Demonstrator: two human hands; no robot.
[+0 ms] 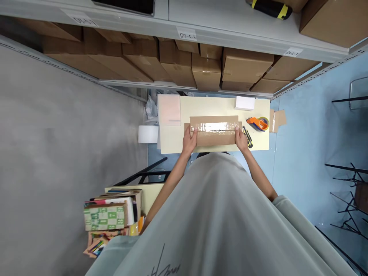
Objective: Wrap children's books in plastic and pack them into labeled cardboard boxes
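Note:
A flat piece of brown cardboard (215,138), perhaps a folded carton, lies over the pale yellow table (172,140). Shiny clear tape runs along its length. My left hand (189,141) grips its left end, thumb on top. At the right end, my right hand (240,138) holds it the same way. Fingers beneath the cardboard are hidden. Just right of my right hand lies a black and yellow utility knife (247,137). Beyond that is an orange tape dispenser (258,124).
A white box (245,103) and a pinkish pad (169,110) rest on the table. By its left edge stands a white roll (148,134). Above hangs a shelf (218,32) packed with cartons. Books (115,207) are stacked at lower left.

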